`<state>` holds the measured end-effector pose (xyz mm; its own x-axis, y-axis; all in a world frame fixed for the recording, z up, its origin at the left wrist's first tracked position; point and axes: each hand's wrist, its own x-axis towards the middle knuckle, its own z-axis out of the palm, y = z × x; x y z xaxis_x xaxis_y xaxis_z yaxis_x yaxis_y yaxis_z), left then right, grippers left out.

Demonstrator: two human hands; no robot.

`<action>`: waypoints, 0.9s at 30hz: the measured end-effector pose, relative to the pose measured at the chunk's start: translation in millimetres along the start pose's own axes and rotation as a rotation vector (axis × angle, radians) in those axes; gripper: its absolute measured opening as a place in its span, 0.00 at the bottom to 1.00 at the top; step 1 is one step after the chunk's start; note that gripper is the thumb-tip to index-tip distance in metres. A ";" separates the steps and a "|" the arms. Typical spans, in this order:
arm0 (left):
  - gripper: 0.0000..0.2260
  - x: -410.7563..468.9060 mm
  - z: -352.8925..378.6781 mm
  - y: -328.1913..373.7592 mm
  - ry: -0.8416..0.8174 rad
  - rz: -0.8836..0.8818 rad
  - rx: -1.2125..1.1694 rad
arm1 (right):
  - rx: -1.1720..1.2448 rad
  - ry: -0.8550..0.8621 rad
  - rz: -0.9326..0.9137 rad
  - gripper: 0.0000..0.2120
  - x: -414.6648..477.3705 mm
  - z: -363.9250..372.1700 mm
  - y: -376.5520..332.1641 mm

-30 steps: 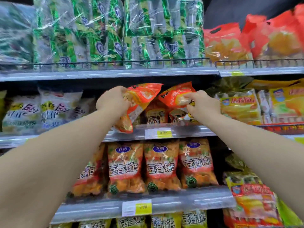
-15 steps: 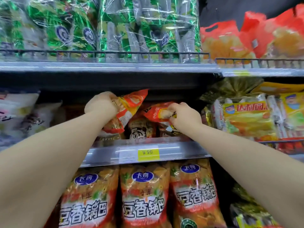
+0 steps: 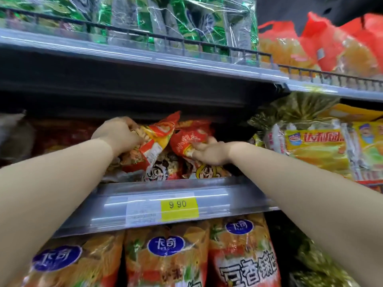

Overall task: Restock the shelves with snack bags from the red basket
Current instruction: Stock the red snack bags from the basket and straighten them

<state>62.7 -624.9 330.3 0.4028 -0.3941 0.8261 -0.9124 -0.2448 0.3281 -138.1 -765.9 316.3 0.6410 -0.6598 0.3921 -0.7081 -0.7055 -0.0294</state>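
Note:
Both my arms reach into the middle shelf (image 3: 186, 189). My left hand (image 3: 119, 134) grips an orange-red snack bag (image 3: 159, 135) by its left side, tilted, above the bags standing on the shelf. My right hand (image 3: 209, 152) lies palm-up against a second red snack bag (image 3: 189, 137), fingers curled under its lower edge. Below them stand more bags of the same snack with a cartoon face (image 3: 157, 170). The red basket is out of view.
A yellow price tag reading 9.90 (image 3: 179, 207) sits on the shelf edge. Yellow cake packs (image 3: 315, 150) fill the right of the shelf. Green foil packs (image 3: 165, 21) and red bags (image 3: 331, 48) stand above, orange crisp bags (image 3: 165, 255) below.
The view has moved closer to the shelf. Both hands have pushed their bags further in, and my right hand has turned palm-up under its bag.

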 end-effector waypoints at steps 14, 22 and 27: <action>0.20 -6.2 -3.3 4.7 -0.013 0.012 -0.049 | -0.521 -0.121 0.007 0.45 13.3 -1.2 -7.1; 0.22 -8.7 -0.8 0.5 -0.031 -0.051 -0.162 | 0.194 0.298 -0.093 0.25 -6.1 -5.0 -12.2; 0.12 -9.1 -3.7 9.9 -0.016 -0.087 -0.320 | 0.865 0.054 -0.079 0.23 -31.2 -9.9 -42.0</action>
<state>49.7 -620.5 327.7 0.4789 -0.3988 0.7821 -0.8502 0.0113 0.5263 -131.4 -713.2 314.5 0.6486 -0.6026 0.4649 -0.1747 -0.7124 -0.6797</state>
